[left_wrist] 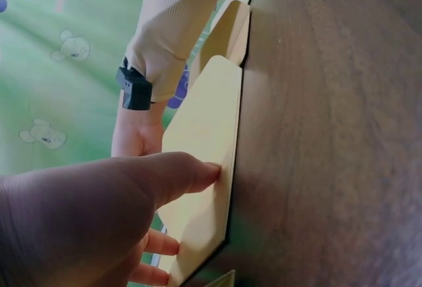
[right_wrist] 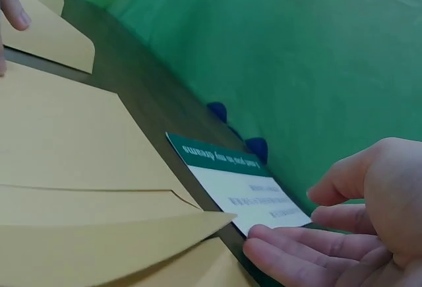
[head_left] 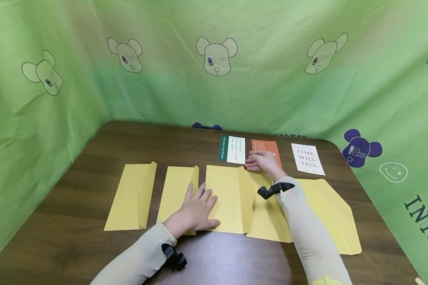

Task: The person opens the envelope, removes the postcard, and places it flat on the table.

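Note:
My left hand lies spread over the left edge of the middle yellow envelope and part of the yellow envelope to its left. In the left wrist view its thumb rests on the paper. My right hand hovers by the upper edge of the middle envelope, partly covering an orange card. Beside its fingertips is a green and white card. The right wrist view shows those fingers loosely bent near this card, with nothing seen between them and the thumb.
More yellow envelopes lie in the row: one at the far left, one under the right forearm and one at the right. A white card with printed words sits at the back right. A green curtain surrounds the brown table.

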